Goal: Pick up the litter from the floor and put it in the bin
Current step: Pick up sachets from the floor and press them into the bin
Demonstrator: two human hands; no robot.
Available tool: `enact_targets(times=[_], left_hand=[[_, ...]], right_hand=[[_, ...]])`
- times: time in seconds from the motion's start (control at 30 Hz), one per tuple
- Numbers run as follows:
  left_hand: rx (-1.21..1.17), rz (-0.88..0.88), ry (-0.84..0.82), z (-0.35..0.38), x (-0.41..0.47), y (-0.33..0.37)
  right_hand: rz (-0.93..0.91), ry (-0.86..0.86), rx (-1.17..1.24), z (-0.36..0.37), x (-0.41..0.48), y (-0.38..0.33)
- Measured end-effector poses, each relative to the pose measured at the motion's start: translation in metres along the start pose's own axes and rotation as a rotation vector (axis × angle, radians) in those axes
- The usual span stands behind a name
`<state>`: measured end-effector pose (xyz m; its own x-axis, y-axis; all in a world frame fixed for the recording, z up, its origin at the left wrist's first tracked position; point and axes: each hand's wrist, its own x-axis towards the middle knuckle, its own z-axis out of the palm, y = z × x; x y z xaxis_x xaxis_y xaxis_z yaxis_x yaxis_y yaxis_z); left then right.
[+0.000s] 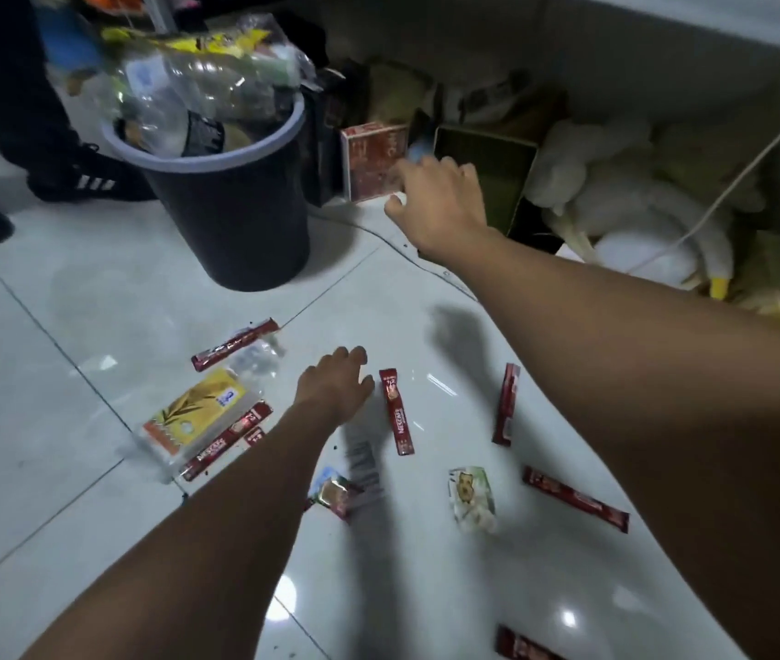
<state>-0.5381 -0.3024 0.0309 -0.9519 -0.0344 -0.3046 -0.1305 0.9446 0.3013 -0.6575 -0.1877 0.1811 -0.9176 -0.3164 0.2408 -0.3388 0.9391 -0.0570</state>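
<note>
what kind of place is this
Likely a cluttered corner of a home or small office: glossy tiled floor, an overfull bin, coffee sachets strewn about, boxes and stuffed bags piled along the wall.

Someone's black shoe [88, 176] with white stripes stands at ten o'clock; a white plush toy [640, 216] slumps at two o'clock, a white cable [731, 183] crossing it

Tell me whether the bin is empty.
No, the bin is heaped above its rim with clear plastic bottles and other rubbish.
</note>
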Motion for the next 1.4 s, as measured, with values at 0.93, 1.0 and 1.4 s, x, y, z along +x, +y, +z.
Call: enact_targets(times=[0.93,1.0,1.4], left_hand=[[0.189,0.522,-0.421,0.123,0.007,0.088],[0.238,0.493,-0.364,0.110,0.019,0.086],[0.007,0.340,-0.063,0.008,0.063,0.094]], right_hand=[[0.161,-0.058,-0.037,0.053,-0.042,0.097],[0.174,-0.069,-0.035,0.052,-0.046,0.098],[0.265,-0.109,-0.022,0.028,-0.070,0.129]])
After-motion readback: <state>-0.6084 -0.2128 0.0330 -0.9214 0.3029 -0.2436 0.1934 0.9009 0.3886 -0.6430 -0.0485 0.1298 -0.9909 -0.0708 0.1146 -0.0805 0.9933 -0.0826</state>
